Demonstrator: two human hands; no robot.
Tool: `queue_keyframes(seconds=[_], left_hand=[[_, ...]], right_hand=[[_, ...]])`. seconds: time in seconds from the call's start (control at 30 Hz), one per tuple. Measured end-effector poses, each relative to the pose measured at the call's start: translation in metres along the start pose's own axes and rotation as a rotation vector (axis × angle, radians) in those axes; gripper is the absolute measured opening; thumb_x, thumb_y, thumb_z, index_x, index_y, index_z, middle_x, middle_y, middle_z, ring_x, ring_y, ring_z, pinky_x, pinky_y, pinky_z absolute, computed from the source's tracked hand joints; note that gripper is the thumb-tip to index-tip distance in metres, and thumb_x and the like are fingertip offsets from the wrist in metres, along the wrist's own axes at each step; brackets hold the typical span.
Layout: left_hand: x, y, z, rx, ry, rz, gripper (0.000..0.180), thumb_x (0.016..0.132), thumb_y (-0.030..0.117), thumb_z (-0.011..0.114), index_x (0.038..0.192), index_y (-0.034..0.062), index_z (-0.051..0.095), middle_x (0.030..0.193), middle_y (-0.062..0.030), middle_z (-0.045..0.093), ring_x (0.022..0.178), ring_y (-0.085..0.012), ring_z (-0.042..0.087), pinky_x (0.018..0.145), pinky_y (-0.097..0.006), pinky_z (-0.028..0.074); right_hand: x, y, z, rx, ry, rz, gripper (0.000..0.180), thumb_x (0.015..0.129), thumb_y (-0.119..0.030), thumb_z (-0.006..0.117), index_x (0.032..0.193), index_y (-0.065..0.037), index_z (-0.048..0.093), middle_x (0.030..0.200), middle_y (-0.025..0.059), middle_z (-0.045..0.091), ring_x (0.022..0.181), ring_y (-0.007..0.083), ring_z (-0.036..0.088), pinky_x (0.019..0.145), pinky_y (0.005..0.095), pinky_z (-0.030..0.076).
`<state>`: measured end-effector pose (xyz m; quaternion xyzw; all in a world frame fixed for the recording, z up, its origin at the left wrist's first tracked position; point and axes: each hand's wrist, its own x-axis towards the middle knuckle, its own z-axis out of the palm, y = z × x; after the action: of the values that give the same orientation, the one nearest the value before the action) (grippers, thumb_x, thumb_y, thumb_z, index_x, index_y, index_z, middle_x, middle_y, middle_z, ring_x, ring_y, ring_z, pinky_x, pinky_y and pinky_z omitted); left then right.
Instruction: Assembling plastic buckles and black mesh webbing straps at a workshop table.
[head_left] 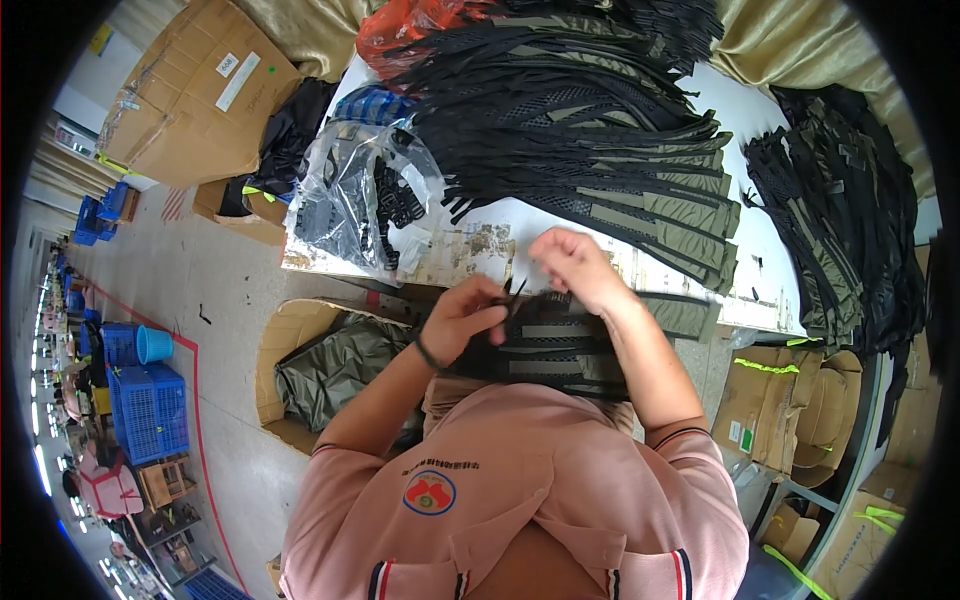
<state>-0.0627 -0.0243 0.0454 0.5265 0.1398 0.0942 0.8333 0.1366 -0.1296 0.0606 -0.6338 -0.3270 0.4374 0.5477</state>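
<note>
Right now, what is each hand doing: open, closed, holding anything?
Left hand: closed, pinching a small black clip against the strap piece.
Right hand: fingers curled down on the same strap piece; its grip cannot be told.

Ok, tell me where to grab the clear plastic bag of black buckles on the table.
Take the clear plastic bag by its loose crumpled top, coming from the table edge on the person's left side. The black buckles spill toward its open right end beside the strap pile, so lifting there would likely tip them out.
</note>
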Motion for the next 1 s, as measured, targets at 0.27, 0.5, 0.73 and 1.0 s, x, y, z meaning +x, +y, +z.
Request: queue_keyframes(seconds=[0.27,0.5,0.73,1.0], left_hand=[[-0.035,0.010,-0.067,1.310,0.202,0.219,0.033,0.079,0.017,0.068,0.107,0.0057,0.056,0.095,-0.0110,0.055,0.081,-0.0278,0.057,0.070,-0.034,0.047],[0.090,0.006,-0.028,1.322,0.162,0.639,0.033,0.073,0.014,0.069,0.105,0.0074,0.060,0.097,-0.0120,0.055,0.095,-0.0307,0.051,0.082,-0.041,0.041],[0.147,-0.012,-0.049,1.875,0.171,0.459,0.020,0.072,0.019,0.068,0.090,0.0111,0.065,0.089,-0.0059,0.052,0.093,-0.0256,0.047,0.077,-0.038,0.034],[0.127,0.012,-0.049,1.451,-0.014,0.281,0.013,0.084,0.016,0.059,0.081,0.0039,0.064,0.069,-0.0079,0.062,0.061,-0.0217,0.059,0.058,-0.036,0.047]], right_hand=[[0.024,0.052,-0.080,-1.155,0.715,-0.298,0.017,0.069,-0.010,0.071,0.084,-0.009,0.063,0.089,0.0042,0.057,0.092,0.0254,0.051,0.081,0.0380,0.038],[0.018,0.056,-0.082,-1.115,0.688,-0.544,0.014,0.069,-0.003,0.069,0.079,-0.010,0.061,0.083,0.0031,0.057,0.086,0.0240,0.052,0.079,0.0364,0.037],[-0.001,0.061,-0.094,-1.007,0.616,-0.450,0.022,0.071,-0.011,0.071,0.091,-0.008,0.061,0.095,0.0065,0.059,0.092,0.0273,0.052,0.080,0.0376,0.040],[-0.014,0.069,-0.112,-1.067,0.576,-0.365,0.032,0.072,-0.017,0.070,0.102,-0.009,0.063,0.101,0.0061,0.060,0.099,0.0270,0.051,0.085,0.0383,0.039]])
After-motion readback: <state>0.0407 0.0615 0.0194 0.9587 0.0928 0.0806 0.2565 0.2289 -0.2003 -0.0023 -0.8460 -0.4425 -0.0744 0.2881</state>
